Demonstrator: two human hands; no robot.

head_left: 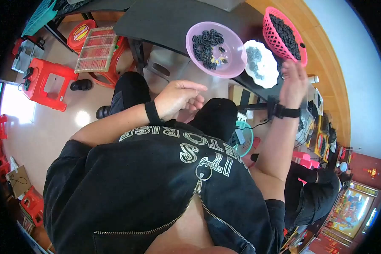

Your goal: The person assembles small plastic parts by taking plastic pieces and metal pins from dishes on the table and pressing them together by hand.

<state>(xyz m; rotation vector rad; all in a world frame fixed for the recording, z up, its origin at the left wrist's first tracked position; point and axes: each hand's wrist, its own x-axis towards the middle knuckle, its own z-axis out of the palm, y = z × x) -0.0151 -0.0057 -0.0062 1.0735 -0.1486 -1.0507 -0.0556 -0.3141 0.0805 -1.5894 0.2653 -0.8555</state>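
My left hand (179,100) hovers over my lap, thumb and fingers drawn together; what they hold, if anything, is too small to make out. Beyond it a light purple basin (238,60) contains many small black rings (207,44) and a few yellowish bits. My right hand (294,84) is raised just below a pink plastic basket (271,37), its fingers partly apart and nothing visible in them. Black ring-like pieces (285,36) fill that basket. Between basin and basket, a white scalloped dish (267,70) bears a pile of small clear pieces (254,59).
The containers stand on a dark table (156,21). A grey stool (158,63) is partly beneath it. At left are red stools (51,84) and a bamboo rack (96,50). Another person in dark clothes (319,197) is at lower right, near a teal basket (245,142).
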